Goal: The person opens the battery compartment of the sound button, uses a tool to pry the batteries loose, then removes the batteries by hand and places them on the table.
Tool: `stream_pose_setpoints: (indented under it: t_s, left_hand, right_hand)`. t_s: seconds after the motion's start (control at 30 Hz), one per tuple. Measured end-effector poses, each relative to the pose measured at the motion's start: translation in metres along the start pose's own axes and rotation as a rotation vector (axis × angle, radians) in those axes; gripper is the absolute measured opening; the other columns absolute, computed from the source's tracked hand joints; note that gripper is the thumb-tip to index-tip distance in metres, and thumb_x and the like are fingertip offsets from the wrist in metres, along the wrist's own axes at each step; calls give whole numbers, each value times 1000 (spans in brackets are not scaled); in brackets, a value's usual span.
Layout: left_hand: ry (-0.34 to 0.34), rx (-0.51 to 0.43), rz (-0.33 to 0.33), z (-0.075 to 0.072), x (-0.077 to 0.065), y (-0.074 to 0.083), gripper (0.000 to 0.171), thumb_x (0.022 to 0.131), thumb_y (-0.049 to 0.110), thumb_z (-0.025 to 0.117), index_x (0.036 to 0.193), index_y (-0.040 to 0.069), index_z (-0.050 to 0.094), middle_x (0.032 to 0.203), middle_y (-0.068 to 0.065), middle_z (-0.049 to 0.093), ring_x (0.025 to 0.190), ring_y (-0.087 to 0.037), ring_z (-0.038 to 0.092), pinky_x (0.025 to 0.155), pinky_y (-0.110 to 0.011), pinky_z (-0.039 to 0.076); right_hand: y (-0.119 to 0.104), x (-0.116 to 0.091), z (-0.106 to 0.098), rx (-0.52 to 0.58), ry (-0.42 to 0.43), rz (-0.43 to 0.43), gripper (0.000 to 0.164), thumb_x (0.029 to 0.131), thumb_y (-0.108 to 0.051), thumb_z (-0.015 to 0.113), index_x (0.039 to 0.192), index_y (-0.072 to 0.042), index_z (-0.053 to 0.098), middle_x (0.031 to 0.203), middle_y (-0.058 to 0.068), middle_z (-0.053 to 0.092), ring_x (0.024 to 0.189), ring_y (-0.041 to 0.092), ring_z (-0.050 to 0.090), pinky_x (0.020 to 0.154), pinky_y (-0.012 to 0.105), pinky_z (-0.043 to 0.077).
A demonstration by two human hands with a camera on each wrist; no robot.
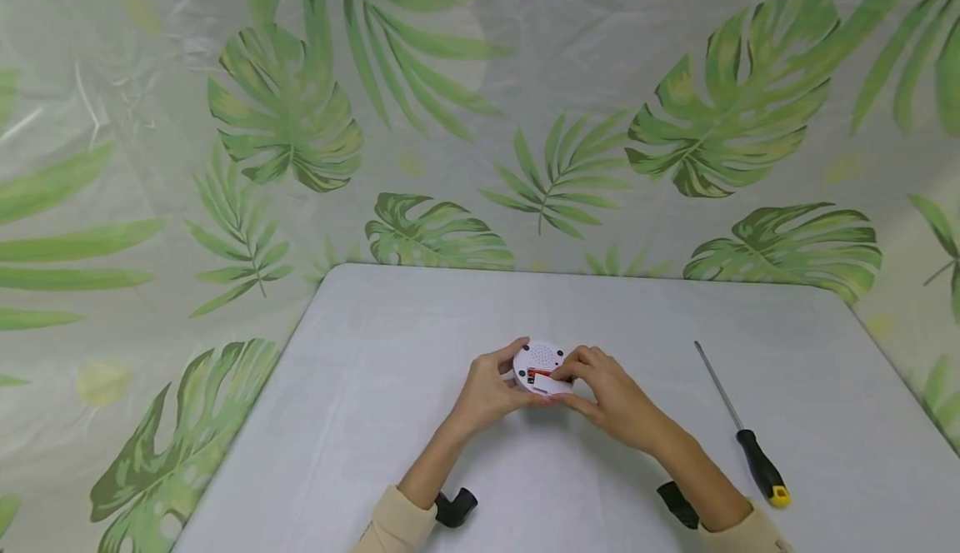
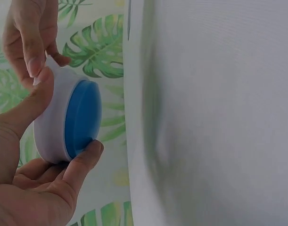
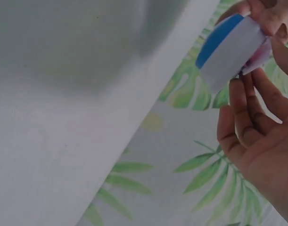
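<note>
Gripping the round device (image 1: 543,355) from its left side, we have the left hand (image 1: 483,391) clamped round its rim, thumb along the near edge and fingers at the far side and beneath, one fingertip reaching the blue dome (image 2: 86,118). The device sits between our two hands, off the table (image 1: 375,328), its dome turned down and away; presumably we hold it so to bring the slot (image 1: 537,372), with red showing inside, up to our eyes. Just left of the right hand's fingertips is the white cover (image 1: 551,385), lying aslant partly over the slot. Our right hand (image 1: 618,403) pinches it between thumb and fingers, the remaining fingers spread in the right wrist view. The left grip likely steadies the body while the right hand manages the small piece; whether the cover touches its seat, we cannot tell. Well to the right of the right hand lies the screwdriver (image 1: 756,455), handle towards us, perhaps set there to leave both hands free.
</note>
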State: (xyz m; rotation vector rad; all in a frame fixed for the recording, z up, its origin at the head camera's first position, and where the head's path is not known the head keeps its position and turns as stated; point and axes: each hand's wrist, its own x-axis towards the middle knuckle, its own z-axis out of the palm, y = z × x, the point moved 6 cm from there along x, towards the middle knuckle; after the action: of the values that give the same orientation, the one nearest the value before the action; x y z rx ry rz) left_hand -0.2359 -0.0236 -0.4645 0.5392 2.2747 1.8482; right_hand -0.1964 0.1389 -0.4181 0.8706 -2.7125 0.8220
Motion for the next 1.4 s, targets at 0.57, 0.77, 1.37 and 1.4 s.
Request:
stream_pose_setpoints:
  t_s: [0.57,0.77,1.37,1.4]
  left_hand:
    - [52,-2,-77,-19,-6,-22,97,62,13,91,145,3,41,146,-12,49,129,-26,53,91,-24,55]
    - [15,-9,-75,-17,-10,-27,97,62,9,90,145,1,40,146,-15,47,128,-27,54,87,-23,56]
    - [-6,-30,-91,-19,-13,-30,96,63,7,89,145,2,40,148,-14,45,132,-26,50,89,-25,56]
    - [-6,-32,-90,-19,-14,-31,96,63,8,89,145,1,40,148,-15,45,132,-27,50,89,-25,56]
  right_hand:
    - [83,-4,-22,-236,-66,382,23,82,-25,75,92,-5,71,88,6,66,85,25,60,70,41,42]
    - [121,-6,-34,-255,-109,526,28,83,-23,73,93,3,70,90,18,69,80,30,63,69,49,43]
    - [184,-23,-50,-308,-139,748,31,86,-28,65,69,-2,63,67,12,61,64,26,53,70,57,42]
    - [185,-24,-49,-309,-133,750,32,86,-28,65,68,-3,62,67,12,61,64,27,54,69,57,42]
